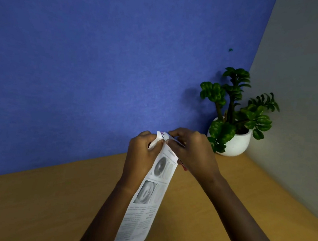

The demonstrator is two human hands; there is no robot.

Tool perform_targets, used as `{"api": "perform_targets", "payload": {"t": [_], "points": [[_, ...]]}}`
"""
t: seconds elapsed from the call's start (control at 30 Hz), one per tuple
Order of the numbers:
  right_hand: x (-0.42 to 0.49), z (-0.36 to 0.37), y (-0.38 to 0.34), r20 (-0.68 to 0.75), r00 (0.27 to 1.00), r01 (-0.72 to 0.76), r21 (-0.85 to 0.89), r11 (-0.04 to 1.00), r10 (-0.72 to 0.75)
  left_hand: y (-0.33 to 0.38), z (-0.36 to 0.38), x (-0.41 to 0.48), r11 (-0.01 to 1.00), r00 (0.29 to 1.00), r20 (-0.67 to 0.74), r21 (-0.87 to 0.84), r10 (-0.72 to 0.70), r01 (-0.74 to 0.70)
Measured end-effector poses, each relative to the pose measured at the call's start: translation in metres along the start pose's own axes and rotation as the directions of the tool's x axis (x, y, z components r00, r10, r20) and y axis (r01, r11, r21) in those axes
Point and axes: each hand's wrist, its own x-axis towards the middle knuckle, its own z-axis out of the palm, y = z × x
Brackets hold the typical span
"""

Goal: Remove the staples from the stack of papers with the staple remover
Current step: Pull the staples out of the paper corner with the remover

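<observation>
The only container is a round white pot (pixel 236 144). It stands at the far right corner of the wooden desk (pixel 50 207), where the blue wall panel (pixel 102 57) meets the grey wall (pixel 302 75). In the pot there is a green plant (pixel 233 100) with several upright stems. Some of its leaves hang over the front rim of the pot.

The stack of papers (pixel 147 196) is held up in the air above the desk, between the two hands, and it does not lie flat. It runs as a long narrow strip from the lower edge of the view up to the fingers. The visible page shows printed text and grey pictures.

The left hand (pixel 141 157) grips the top of the stack, with the fingers curled around a corner that is bent back. The right hand (pixel 192 152) pinches the staple remover (pixel 165 134) between thumb and forefinger. The pale tip of the remover touches the top edge of the papers, just beside the left fingers. A small red part shows under the right palm, but I cannot tell if it belongs to the tool.

The right hand is near the pot and covers a little of its left side. A small dark mark (pixel 230 49) sits high on the blue panel.
</observation>
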Motion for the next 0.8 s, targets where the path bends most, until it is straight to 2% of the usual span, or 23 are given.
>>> {"api": "perform_targets", "payload": {"t": [0.17, 0.33, 0.53, 0.7, 0.8], "points": [[-0.003, 0.005, 0.002, -0.042, 0.992, 0.111, -0.17, 0.979, -0.12, -0.003, 0.003, 0.001, 0.99, 0.999, -0.003, 0.137, 0.046, -0.045], [-0.003, 0.013, 0.005, -0.127, 0.944, 0.239, -0.366, 0.899, -0.303, -0.001, 0.004, 0.0, 0.965, 0.994, 0.013, 0.239, 0.107, -0.107], [-0.002, 0.018, 0.013, -0.101, 0.914, 0.278, -0.553, 0.786, -0.394, 0.0, 0.004, 0.005, 0.867, 0.971, 0.057, 0.441, 0.232, -0.233], [0.009, 0.015, 0.01, -0.152, 0.882, 0.316, -0.51, 0.8, -0.446, -0.014, 0.018, -0.008, 0.83, 0.962, 0.158, 0.488, 0.221, -0.271], [0.014, 0.011, 0.01, -0.198, 0.89, 0.294, -0.44, 0.849, -0.411, -0.024, 0.017, -0.012, 0.856, 0.978, 0.115, 0.474, 0.171, -0.206]]}}
